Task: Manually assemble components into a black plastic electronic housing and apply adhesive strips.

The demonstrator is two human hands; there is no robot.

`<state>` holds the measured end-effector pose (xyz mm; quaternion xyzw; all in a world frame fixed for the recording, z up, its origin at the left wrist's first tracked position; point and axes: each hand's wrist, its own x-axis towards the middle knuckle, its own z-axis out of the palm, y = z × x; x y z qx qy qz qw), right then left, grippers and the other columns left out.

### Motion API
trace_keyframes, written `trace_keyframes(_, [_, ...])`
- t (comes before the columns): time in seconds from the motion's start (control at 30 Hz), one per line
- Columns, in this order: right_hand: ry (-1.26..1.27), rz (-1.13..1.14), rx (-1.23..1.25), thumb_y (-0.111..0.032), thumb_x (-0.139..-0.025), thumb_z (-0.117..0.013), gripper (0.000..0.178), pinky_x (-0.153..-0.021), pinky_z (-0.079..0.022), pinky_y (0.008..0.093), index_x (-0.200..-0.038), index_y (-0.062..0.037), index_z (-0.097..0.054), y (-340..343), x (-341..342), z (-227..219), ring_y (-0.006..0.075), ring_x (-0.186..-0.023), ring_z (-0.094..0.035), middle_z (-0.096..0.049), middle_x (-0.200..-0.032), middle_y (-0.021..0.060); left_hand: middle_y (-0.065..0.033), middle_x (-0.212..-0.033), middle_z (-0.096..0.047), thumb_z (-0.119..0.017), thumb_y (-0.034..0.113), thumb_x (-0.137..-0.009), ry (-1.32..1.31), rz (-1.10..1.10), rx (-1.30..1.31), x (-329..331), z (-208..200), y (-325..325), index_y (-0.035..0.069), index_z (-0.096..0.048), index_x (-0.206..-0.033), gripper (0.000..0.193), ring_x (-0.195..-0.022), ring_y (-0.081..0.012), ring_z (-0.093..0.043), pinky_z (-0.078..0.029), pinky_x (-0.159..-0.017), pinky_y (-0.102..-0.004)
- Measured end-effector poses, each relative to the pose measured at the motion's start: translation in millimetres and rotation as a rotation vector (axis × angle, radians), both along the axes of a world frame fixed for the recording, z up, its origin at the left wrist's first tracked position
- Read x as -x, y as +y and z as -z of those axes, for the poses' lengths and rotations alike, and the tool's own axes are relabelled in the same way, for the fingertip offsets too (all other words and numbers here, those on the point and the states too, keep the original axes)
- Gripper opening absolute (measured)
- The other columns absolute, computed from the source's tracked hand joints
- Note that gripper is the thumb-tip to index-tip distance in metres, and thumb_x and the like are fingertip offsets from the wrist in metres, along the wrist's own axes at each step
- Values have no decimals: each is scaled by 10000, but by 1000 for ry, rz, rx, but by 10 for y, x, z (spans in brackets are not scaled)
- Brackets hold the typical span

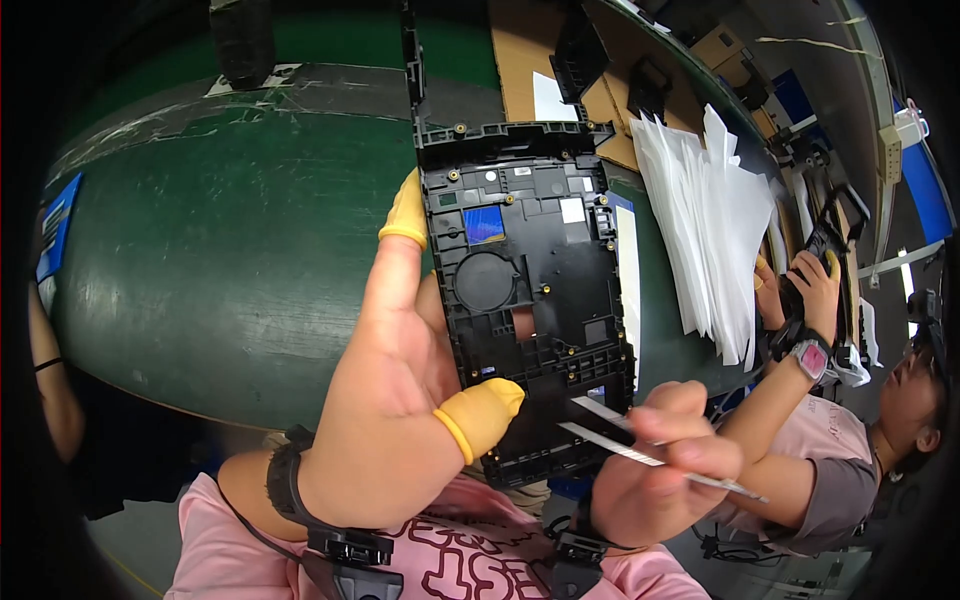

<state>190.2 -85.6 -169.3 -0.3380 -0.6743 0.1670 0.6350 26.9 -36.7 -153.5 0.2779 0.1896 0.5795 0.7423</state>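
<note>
Left hand (385, 400) clasps the black plastic frame (560, 260) along its left edge, best held firm while the right hand (660, 475) pinches parted tweezers (610, 444) over its lower end, tip contact hard to judge.

I wear a pink shirt (205, 545) with dark red lettering (475, 575) across the chest, yellow finger covers (480, 418) with rolled rims on my left hand (375, 435), and a black wrist strap (284, 485) near a chunky black plastic buckle (350, 546).
</note>
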Motion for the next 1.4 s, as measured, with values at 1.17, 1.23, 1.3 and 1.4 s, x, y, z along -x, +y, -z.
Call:
trace_keyframes(1.17, [278,-120,350,88,-759,-562,188,-545,-464,237,-931,64,-489,-69,109,-198,142,-580,-553,-596,-778,257,-158,-1321,-326,-552,89,-810,-63,78,8,-45,-26,-94,137,31,-1385,820,-1149,-267,-430,-393,-927,-382])
trace_keyframes(1.23, [276,-94,340,90,-754,-566,195,-541,-461,235,-932,64,-489,-83,124,-204,146,-587,-555,-595,-784,262,-161,-1322,-324,-552,87,-809,-44,87,-7,-35,-12,-95,140,32,-1385,822,-1149,-269,-429,-394,-926,-386])
trace_keyframes(1.3, [290,-111,312,91,-745,-574,191,-528,-445,226,-918,69,-495,-89,121,-205,153,-601,-556,-594,-799,272,-164,-1323,-322,-552,85,-808,-23,95,-23,-38,-8,-101,144,32,-1385,823,-1149,-271,-429,-396,-925,-391])
trace_keyframes(1.4, [224,-101,258,92,-740,-577,175,-512,-426,216,-897,73,-505,-82,108,-202,151,-596,-546,-595,-808,274,-166,-1323,-322,-554,82,-805,-39,85,-12,-35,-11,-101,150,33,-1386,829,-1150,-275,-427,-399,-921,-398])
